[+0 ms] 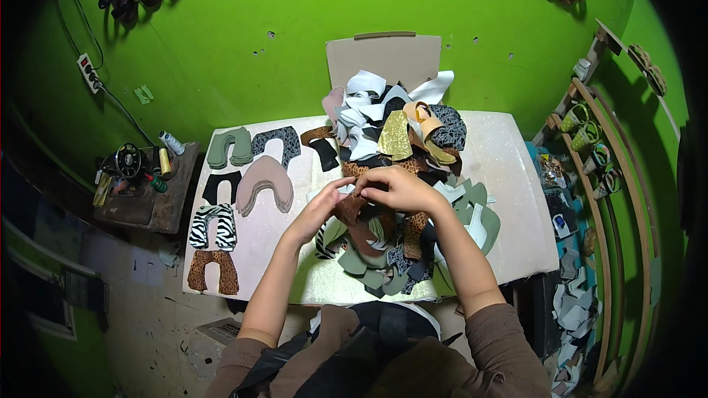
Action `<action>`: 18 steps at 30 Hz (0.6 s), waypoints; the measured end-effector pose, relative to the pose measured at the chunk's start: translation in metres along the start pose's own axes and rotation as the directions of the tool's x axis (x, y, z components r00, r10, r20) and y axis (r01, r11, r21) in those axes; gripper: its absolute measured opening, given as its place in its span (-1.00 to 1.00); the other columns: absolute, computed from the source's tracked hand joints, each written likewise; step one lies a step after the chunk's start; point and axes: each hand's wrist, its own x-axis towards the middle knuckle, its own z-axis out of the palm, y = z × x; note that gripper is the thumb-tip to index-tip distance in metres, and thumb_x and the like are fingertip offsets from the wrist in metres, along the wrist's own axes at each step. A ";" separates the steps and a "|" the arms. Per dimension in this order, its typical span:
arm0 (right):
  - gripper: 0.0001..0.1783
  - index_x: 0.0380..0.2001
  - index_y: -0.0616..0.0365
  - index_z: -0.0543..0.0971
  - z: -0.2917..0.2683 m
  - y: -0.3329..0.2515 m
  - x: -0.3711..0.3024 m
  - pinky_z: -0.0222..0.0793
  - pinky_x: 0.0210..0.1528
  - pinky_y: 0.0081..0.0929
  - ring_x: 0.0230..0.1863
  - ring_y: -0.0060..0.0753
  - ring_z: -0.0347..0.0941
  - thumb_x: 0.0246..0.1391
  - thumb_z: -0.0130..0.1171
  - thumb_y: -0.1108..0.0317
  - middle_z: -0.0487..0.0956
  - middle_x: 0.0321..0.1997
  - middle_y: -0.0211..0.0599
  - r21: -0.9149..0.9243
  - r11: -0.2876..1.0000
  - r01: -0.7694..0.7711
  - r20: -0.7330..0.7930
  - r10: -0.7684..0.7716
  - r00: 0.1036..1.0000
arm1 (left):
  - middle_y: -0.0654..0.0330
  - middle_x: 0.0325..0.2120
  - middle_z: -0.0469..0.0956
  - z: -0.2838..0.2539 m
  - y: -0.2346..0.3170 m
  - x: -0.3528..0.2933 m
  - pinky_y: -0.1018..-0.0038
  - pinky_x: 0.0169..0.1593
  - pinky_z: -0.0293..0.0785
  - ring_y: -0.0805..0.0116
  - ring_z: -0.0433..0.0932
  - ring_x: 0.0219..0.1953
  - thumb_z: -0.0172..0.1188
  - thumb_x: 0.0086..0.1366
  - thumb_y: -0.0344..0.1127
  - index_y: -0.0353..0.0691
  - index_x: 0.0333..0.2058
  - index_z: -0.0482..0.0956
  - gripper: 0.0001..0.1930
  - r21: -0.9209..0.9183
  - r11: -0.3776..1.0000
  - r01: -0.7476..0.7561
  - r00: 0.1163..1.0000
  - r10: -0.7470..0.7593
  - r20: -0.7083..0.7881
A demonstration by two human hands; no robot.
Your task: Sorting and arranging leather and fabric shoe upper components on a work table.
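Over a heap of cut sandal-strap pieces (376,254), my left hand (322,210) and my right hand (398,189) meet with fingers pinched together. A brown strap piece (349,210) hangs from their fingertips, its upper edge partly hidden by the fingers. Below lie green, leopard-print, black and patterned pieces in a loose tangle. Left of my hands, sorted U-shaped pieces lie in groups: a green stack (230,147), a dusty-pink stack (264,186), a grey-patterned piece (279,143), a black piece (221,187), a zebra-print piece (212,226) and a leopard-print piece (214,272).
A taller pile of mixed pieces (394,121) stands at the table's back, before a cardboard box flap (383,61). At left is a small wooden table (151,210) with a sewing machine (127,164) and thread spools (172,142). A wooden rack (590,199) holding sandals stands at right.
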 end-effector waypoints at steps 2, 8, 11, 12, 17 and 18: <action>-0.83 -0.34 0.19 0.52 0.002 0.009 -0.001 0.37 -0.23 -0.40 -0.32 -0.22 0.50 -0.02 0.08 0.36 0.56 -0.37 -0.18 -0.029 0.999 -0.034 -0.088 0.031 0.996 | 0.09 -0.19 0.49 0.007 0.004 0.000 0.48 -0.04 0.34 0.42 0.45 -0.14 0.01 0.29 -0.17 -0.14 0.19 0.07 -0.45 -0.018 1.000 -0.004 0.999 0.005 0.042; -0.83 -0.32 0.20 0.51 0.001 0.009 -0.009 0.34 -0.15 -0.50 -0.24 -0.41 0.46 -0.01 0.08 0.39 0.55 -0.31 -0.27 0.023 0.987 -0.160 -0.113 0.161 0.980 | 0.10 -0.29 0.51 0.011 0.006 0.000 0.55 -0.16 0.40 0.47 0.49 -0.27 0.17 0.15 -0.45 -0.14 0.21 -0.02 -0.29 0.025 0.999 0.021 0.998 -0.023 0.066; -0.80 -0.29 0.20 0.48 -0.001 0.018 -0.012 0.29 -0.08 -0.52 -0.14 -0.42 0.42 -0.02 0.08 0.38 0.51 -0.25 -0.29 -0.025 0.993 -0.114 -0.047 0.113 0.992 | 0.11 -0.33 0.52 0.011 0.011 -0.002 0.56 -0.22 0.41 0.48 0.50 -0.33 0.15 0.16 -0.44 -0.15 0.21 -0.05 -0.29 0.100 0.994 0.044 0.992 -0.055 0.110; -0.77 -0.25 0.20 0.45 -0.001 0.022 -0.014 0.26 -0.04 -0.53 -0.07 -0.44 0.38 -0.03 0.09 0.38 0.49 -0.21 -0.30 -0.070 0.997 -0.025 -0.021 0.024 1.000 | 0.10 -0.33 0.53 0.012 0.015 -0.003 0.57 -0.24 0.38 0.48 0.50 -0.34 0.14 0.18 -0.43 -0.15 0.21 -0.09 -0.29 0.162 0.984 0.073 0.983 -0.098 0.152; -0.58 -0.10 0.16 0.24 0.016 0.040 -0.013 0.16 0.10 -0.49 0.10 -0.49 0.22 -0.06 0.10 0.54 0.33 -0.05 -0.31 0.412 0.898 -0.153 0.212 0.069 0.975 | 0.10 -0.45 0.56 0.015 0.030 -0.003 0.59 -0.30 0.41 0.48 0.52 -0.44 0.11 0.19 -0.47 -0.16 0.19 -0.11 -0.31 0.265 0.952 0.155 0.943 -0.223 0.248; -0.55 -0.09 0.14 0.20 0.022 0.042 -0.012 0.14 0.13 -0.48 0.12 -0.47 0.20 -0.07 0.09 0.58 0.32 -0.03 -0.27 0.567 0.800 -0.195 0.247 0.060 0.967 | 0.09 -0.44 0.56 0.011 0.031 -0.003 0.58 -0.29 0.41 0.48 0.53 -0.43 0.11 0.19 -0.47 -0.17 0.18 -0.11 -0.32 0.272 0.952 0.142 0.941 -0.215 0.262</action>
